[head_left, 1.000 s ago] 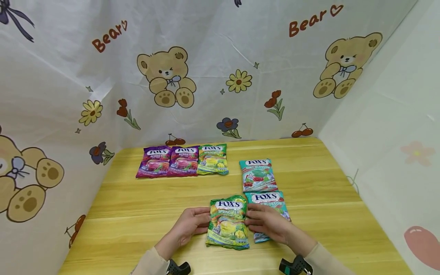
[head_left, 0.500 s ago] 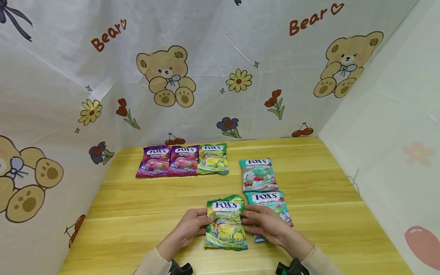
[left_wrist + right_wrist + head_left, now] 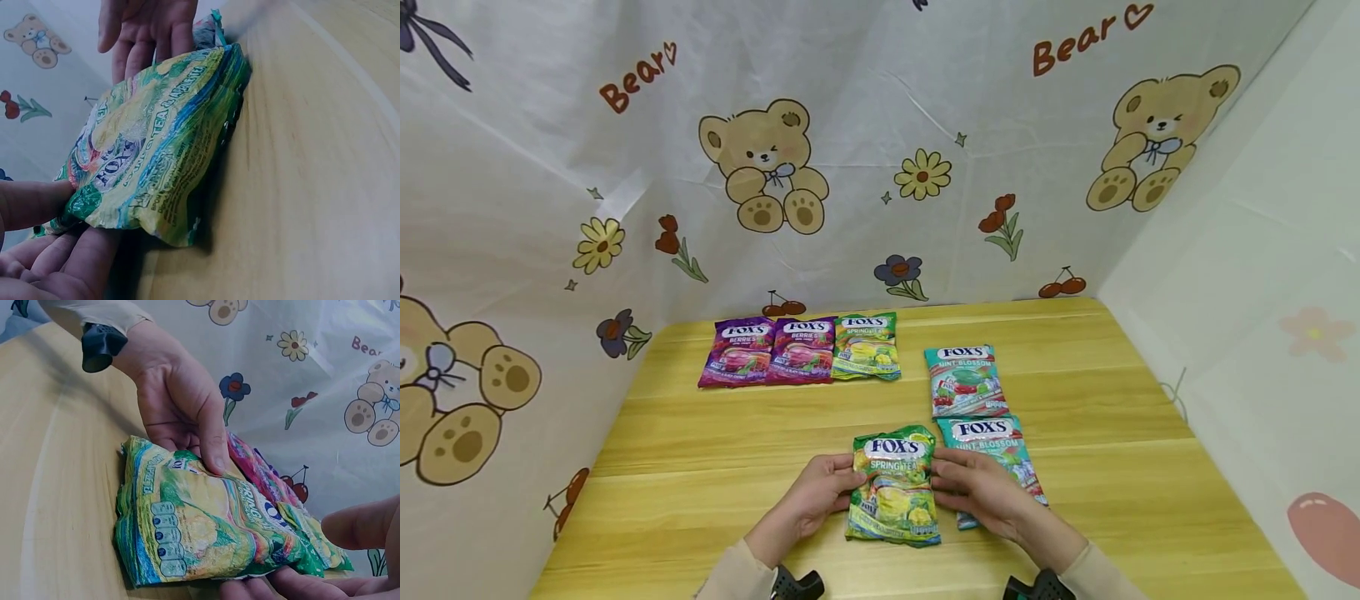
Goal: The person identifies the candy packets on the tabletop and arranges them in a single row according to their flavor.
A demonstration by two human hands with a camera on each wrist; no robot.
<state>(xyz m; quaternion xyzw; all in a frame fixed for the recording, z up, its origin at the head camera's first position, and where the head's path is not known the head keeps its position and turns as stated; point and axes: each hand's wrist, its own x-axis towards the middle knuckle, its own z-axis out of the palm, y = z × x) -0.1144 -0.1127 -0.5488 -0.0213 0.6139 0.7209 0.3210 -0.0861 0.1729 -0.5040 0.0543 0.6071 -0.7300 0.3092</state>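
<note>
A green and yellow Fox's Spring Tea candy bag (image 3: 893, 492) lies face up near the table's front, its near edge partly raised in the left wrist view. My left hand (image 3: 816, 496) pinches its left side, thumb on top and fingers beneath. My right hand (image 3: 977, 492) is at the opposite side. In the right wrist view its fingers (image 3: 306, 584) reach under the bag's edge, while the thumb stays off the wrapper. Just right of it, a teal Mint Blossom bag (image 3: 1000, 446) lies partly hidden by the right hand.
Another teal Mint Blossom bag (image 3: 966, 383) lies behind the first. Two purple Berries bags (image 3: 737, 354) and a second Spring Tea bag (image 3: 865, 348) form a row at the back left. Bear-printed cloth (image 3: 850, 250) walls the table's far and left sides.
Both hands and the Spring Tea bag shifted slightly leftward at first, the right hand the most. Over the last half second they hardly moved.
</note>
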